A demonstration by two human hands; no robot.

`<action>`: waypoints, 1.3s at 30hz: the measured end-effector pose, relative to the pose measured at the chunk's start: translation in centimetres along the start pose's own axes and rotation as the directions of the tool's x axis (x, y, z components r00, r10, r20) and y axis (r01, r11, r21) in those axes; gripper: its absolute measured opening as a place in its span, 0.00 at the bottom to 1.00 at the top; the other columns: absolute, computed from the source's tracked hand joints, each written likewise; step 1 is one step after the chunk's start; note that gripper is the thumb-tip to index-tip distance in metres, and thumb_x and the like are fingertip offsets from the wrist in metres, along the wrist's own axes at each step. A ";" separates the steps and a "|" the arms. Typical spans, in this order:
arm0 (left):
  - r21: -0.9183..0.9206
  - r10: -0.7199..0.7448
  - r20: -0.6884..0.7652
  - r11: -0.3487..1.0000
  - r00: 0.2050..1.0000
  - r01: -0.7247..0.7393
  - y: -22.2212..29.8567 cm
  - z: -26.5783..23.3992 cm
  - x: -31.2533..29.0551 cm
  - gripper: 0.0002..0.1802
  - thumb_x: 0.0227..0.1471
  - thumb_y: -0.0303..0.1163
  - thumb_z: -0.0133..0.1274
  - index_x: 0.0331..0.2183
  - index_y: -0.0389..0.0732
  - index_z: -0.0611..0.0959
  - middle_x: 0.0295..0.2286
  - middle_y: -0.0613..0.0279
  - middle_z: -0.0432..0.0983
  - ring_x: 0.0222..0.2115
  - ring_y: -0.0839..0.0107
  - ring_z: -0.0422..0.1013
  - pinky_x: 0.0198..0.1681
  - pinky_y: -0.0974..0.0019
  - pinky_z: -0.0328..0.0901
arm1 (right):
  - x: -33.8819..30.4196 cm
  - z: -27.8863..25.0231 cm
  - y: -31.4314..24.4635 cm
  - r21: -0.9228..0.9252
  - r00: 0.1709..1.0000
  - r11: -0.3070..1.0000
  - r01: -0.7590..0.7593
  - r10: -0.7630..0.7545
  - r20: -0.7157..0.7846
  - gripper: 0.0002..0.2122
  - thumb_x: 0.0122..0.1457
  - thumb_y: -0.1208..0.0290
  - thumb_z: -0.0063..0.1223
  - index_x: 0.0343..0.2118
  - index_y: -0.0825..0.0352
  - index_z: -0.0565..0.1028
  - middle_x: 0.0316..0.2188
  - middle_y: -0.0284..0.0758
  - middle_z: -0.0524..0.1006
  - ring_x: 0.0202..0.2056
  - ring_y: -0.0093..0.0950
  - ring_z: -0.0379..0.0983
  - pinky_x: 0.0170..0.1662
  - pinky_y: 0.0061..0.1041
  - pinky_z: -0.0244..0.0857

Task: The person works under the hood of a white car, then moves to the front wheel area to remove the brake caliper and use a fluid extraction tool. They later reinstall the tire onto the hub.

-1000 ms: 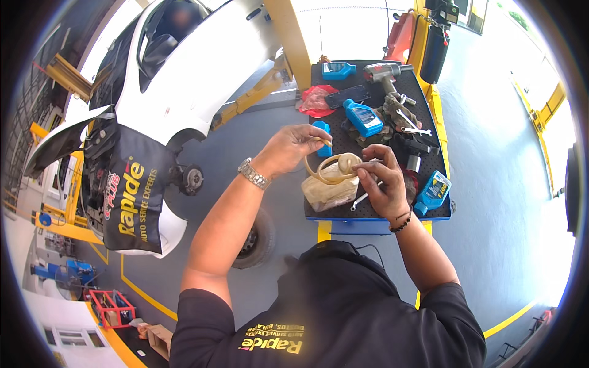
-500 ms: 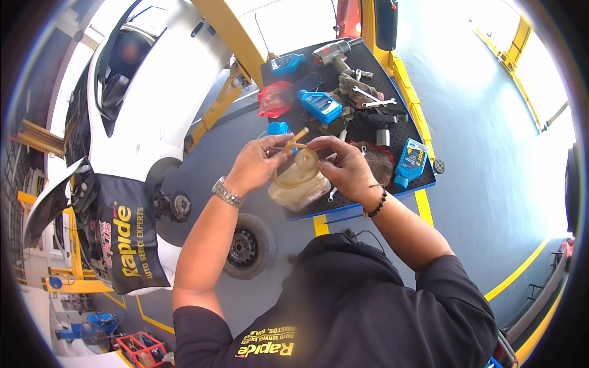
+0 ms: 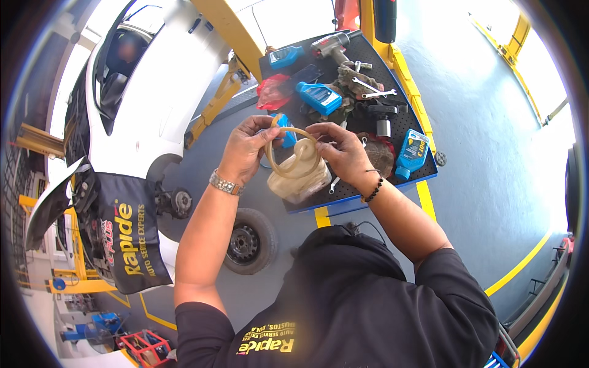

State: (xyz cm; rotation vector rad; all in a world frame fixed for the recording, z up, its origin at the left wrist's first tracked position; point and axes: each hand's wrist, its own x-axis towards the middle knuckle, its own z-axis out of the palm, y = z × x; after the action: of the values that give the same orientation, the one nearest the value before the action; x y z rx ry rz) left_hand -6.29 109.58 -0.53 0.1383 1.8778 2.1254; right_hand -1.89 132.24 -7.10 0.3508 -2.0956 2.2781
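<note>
A yellowish, see-through hose (image 3: 288, 173) curves in a loop between my two hands. My left hand (image 3: 245, 144) pinches it at the loop's left side, a short free end sticking up past the fingers. At the loop's upper right, my right hand (image 3: 343, 153) has its fingers closed on the same hose. Under the loop stands a cloudy plastic bottle (image 3: 300, 178) with a pale round cap at the table's near left corner; whether the hose joins it I cannot tell. Just behind my left fingers is a blue bottle (image 3: 286, 132), partly covered by them.
The black perforated table (image 3: 402, 86) bears blue bottles (image 3: 321, 98), an impact wrench (image 3: 331, 46), wrenches (image 3: 379, 94), rags and a red plastic bag (image 3: 273, 92). Left of it are a white car (image 3: 156, 86) and a loose wheel (image 3: 245, 241). Yellow lift posts (image 3: 233, 30) rise behind.
The hose has opened from a small coil into a wider loop. My left hand has moved slightly left and up, its hose end now pointing up rather than right.
</note>
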 end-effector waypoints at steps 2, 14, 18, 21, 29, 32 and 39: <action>-0.075 0.016 -0.031 0.997 0.999 -0.019 0.0 -0.8 0.2 0.09 0.58 0.26 0.59 0.42 0.38 0.80 0.37 0.61 0.80 0.36 0.71 0.79 0.42 0.67 0.75 | 0.5 -0.1 0.3 -0.008 1.000 1.000 -0.015 0.015 0.007 0.14 0.59 0.75 0.55 0.48 0.65 0.79 0.39 0.33 0.79 0.40 0.21 0.75 0.45 0.22 0.70; -0.117 0.277 -0.321 0.937 0.906 -0.328 2.2 -5.3 -2.7 0.07 0.62 0.31 0.56 0.43 0.45 0.79 0.33 0.67 0.79 0.32 0.72 0.79 0.27 0.74 0.72 | 0.5 -1.4 -3.1 -0.247 0.994 0.968 -0.053 0.076 0.082 0.11 0.61 0.75 0.57 0.46 0.69 0.79 0.36 0.30 0.76 0.36 0.18 0.71 0.41 0.19 0.67; -0.143 0.304 -0.335 0.919 0.892 -0.367 2.6 -6.6 -3.0 0.12 0.61 0.31 0.57 0.47 0.43 0.78 0.33 0.66 0.78 0.34 0.71 0.80 0.28 0.73 0.74 | 1.0 -1.6 -2.9 -0.244 0.980 0.961 0.133 -0.092 0.175 0.12 0.59 0.68 0.63 0.43 0.66 0.81 0.41 0.34 0.77 0.37 0.20 0.74 0.42 0.23 0.70; -0.093 0.239 -0.252 0.959 0.938 -0.269 2.0 -5.1 -2.4 0.13 0.60 0.29 0.57 0.47 0.43 0.80 0.33 0.66 0.80 0.35 0.72 0.79 0.32 0.73 0.74 | 1.1 -1.3 -3.4 -0.208 0.974 0.972 0.109 -0.063 0.216 0.10 0.61 0.70 0.62 0.42 0.67 0.81 0.42 0.32 0.76 0.40 0.19 0.72 0.44 0.21 0.68; 0.108 0.174 -0.161 0.982 0.972 -0.157 2.3 -1.8 0.2 0.15 0.57 0.29 0.60 0.46 0.37 0.81 0.37 0.62 0.81 0.36 0.72 0.79 0.35 0.71 0.71 | 6.0 -0.3 -4.8 -0.304 0.932 0.884 0.355 -0.308 0.193 0.21 0.60 0.74 0.56 0.57 0.65 0.71 0.44 0.37 0.76 0.39 0.24 0.76 0.45 0.27 0.72; 0.054 0.203 -0.134 0.979 0.970 -0.197 3.7 -1.1 -0.2 0.14 0.58 0.29 0.60 0.46 0.38 0.81 0.36 0.62 0.82 0.36 0.72 0.79 0.34 0.71 0.71 | 8.7 0.7 -6.6 -0.401 0.884 0.791 0.461 -0.373 0.282 0.25 0.58 0.76 0.56 0.60 0.63 0.68 0.45 0.37 0.75 0.41 0.26 0.75 0.46 0.27 0.71; -0.428 0.298 -0.091 0.850 0.950 -0.308 4.6 -0.1 -2.7 0.07 0.60 0.25 0.55 0.41 0.38 0.77 0.37 0.59 0.80 0.40 0.63 0.80 0.42 0.63 0.78 | 6.0 -0.3 -6.5 -0.323 0.875 0.850 0.415 -0.275 0.399 0.16 0.58 0.67 0.61 0.47 0.69 0.77 0.45 0.42 0.75 0.46 0.38 0.75 0.51 0.32 0.69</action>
State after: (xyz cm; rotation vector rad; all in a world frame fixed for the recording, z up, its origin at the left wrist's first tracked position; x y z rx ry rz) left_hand -4.52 108.21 4.35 0.3316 1.4064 2.7170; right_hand -6.65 132.39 0.35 1.0697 -2.3325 1.6204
